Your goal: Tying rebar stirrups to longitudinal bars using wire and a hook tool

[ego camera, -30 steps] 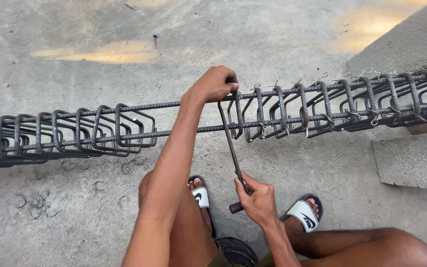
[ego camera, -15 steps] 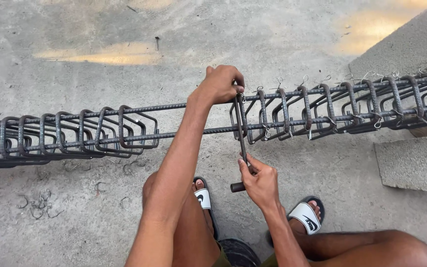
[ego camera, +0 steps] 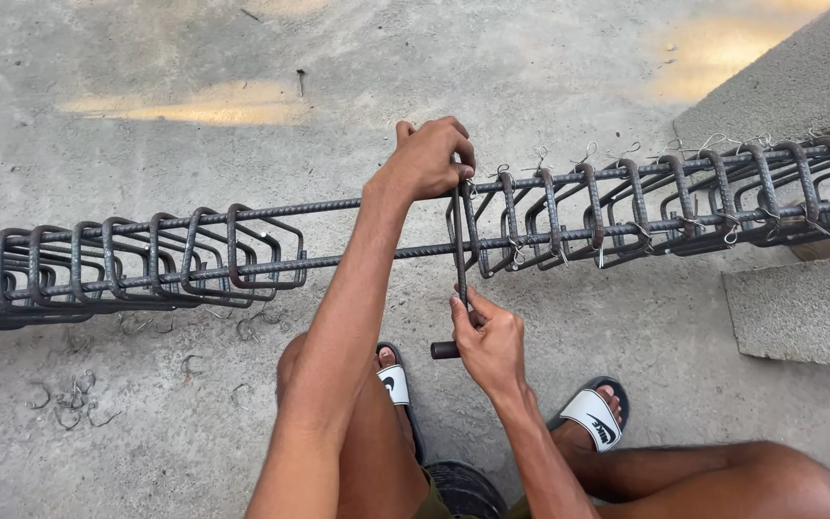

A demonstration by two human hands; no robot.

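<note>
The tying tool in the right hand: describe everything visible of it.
The tying tool is a thin dark metal rod, nearly upright, with a short dark handle crosswise at its lower end. The right hand grips it near that handle; its top meets the rebar cage where the left hand holds the upper bar.

My arms bare to the shoulder, no sleeves, no gloves, left hand [ego camera: 427, 159] and right hand [ego camera: 492, 343] bare, bare knees, dark shorts [ego camera: 463, 488], black slides [ego camera: 590, 415] with white straps on both feet
</note>
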